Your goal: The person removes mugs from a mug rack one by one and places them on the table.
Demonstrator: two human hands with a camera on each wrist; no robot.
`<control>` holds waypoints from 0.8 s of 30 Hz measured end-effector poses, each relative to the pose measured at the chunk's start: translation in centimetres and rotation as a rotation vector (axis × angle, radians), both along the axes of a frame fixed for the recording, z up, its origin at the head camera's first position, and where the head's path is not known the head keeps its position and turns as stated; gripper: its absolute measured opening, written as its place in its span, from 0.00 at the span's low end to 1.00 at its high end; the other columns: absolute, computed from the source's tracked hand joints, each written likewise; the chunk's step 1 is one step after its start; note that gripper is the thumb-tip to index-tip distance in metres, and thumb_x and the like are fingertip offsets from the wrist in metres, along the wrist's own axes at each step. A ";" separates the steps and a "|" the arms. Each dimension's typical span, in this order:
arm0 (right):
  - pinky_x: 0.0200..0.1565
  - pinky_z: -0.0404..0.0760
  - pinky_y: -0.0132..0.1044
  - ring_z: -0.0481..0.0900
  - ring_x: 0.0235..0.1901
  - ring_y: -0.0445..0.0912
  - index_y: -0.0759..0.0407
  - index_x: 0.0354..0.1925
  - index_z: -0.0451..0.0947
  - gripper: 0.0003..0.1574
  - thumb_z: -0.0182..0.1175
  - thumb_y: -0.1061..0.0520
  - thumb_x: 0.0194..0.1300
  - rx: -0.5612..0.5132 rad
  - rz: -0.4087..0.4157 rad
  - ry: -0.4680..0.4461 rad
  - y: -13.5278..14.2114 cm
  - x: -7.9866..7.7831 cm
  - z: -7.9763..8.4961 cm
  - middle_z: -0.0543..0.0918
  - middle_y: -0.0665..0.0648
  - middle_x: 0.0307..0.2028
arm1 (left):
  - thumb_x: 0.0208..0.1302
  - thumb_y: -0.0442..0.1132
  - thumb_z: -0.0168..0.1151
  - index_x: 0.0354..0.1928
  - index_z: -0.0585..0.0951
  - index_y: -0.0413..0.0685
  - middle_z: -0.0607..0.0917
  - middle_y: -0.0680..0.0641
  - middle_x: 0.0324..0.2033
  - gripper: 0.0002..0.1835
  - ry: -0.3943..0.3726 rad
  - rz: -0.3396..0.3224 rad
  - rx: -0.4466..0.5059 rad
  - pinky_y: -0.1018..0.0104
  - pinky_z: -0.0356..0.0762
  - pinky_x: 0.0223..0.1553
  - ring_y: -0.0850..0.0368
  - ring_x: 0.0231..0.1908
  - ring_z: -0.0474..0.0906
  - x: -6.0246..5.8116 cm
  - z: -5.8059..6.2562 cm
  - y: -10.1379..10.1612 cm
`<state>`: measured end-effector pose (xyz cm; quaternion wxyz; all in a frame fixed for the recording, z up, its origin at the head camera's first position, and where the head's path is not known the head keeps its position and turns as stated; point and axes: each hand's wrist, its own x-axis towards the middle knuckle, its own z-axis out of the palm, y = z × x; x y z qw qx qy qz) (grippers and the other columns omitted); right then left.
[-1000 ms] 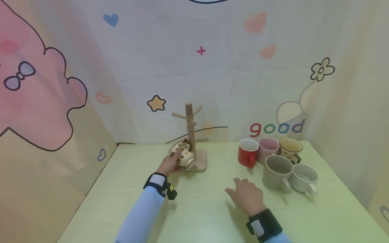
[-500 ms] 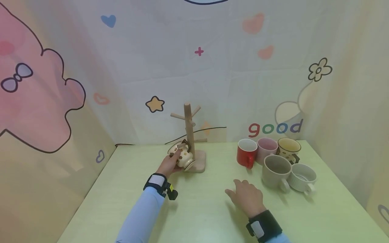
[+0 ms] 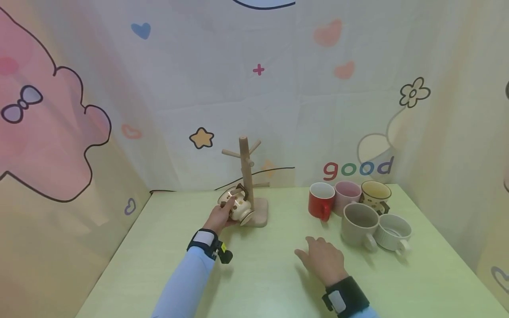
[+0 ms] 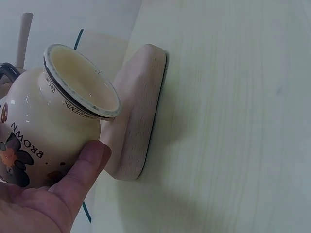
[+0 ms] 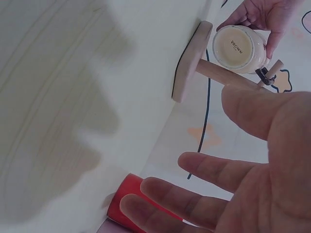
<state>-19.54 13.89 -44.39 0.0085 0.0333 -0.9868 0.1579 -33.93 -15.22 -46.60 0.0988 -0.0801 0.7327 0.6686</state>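
My left hand (image 3: 216, 218) grips a cream mug (image 3: 240, 211) with brown bear prints and the word BROWN. The mug is tilted on its side at the wooden mug tree (image 3: 247, 179), its foot toward the right. Its dark handle (image 5: 264, 76) sits around a lower left peg (image 5: 275, 68) of the tree, as the right wrist view shows. In the left wrist view, a finger and the palm support the mug's body (image 4: 53, 121) from below. My right hand (image 3: 325, 260) hovers over the table with fingers spread and holds nothing.
At the right stand a red mug (image 3: 319, 202), a pink mug (image 3: 347, 191), a yellow mug with a dark handle (image 3: 375, 191), a grey mug (image 3: 357, 226) and a ribbed white mug (image 3: 393, 230). A printed cloth (image 3: 222, 97) hangs behind the pale table (image 3: 254, 274).
The head view has shifted slightly. My left hand keeps hold of the mug at the same peg, and my right hand stays in place.
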 end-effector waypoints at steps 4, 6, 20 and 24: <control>0.38 0.80 0.59 0.81 0.40 0.64 0.66 0.56 0.77 0.31 0.62 0.43 0.67 0.002 0.006 0.014 0.0 0.1 -0.1 0.81 0.68 0.41 | 0.73 0.62 0.50 0.68 0.60 0.28 0.70 0.31 0.62 0.42 0.014 0.014 0.000 0.49 0.75 0.57 0.39 0.59 0.74 0.6 0.3 -0.3; 0.37 0.80 0.59 0.81 0.40 0.64 0.66 0.56 0.77 0.31 0.62 0.43 0.67 0.002 0.008 0.018 -0.1 0.1 -0.1 0.81 0.68 0.41 | 0.73 0.62 0.49 0.68 0.61 0.29 0.70 0.32 0.62 0.41 0.020 0.024 -0.010 0.50 0.76 0.57 0.40 0.58 0.75 0.9 0.5 -0.5; 0.39 0.80 0.59 0.81 0.41 0.63 0.66 0.57 0.77 0.32 0.62 0.42 0.67 0.010 0.013 -0.012 -0.3 -0.1 -0.2 0.81 0.68 0.42 | 0.68 0.67 0.52 0.66 0.62 0.33 0.72 0.35 0.58 0.44 0.051 0.075 -0.009 0.52 0.76 0.56 0.45 0.54 0.77 2.2 1.0 -1.2; 0.41 0.80 0.60 0.81 0.42 0.63 0.66 0.57 0.76 0.33 0.62 0.42 0.67 0.013 0.012 -0.032 -0.3 -0.1 -0.2 0.81 0.68 0.43 | 0.69 0.66 0.52 0.64 0.63 0.33 0.73 0.37 0.55 0.42 0.058 0.085 0.008 0.53 0.76 0.57 0.47 0.51 0.77 2.6 1.0 -1.6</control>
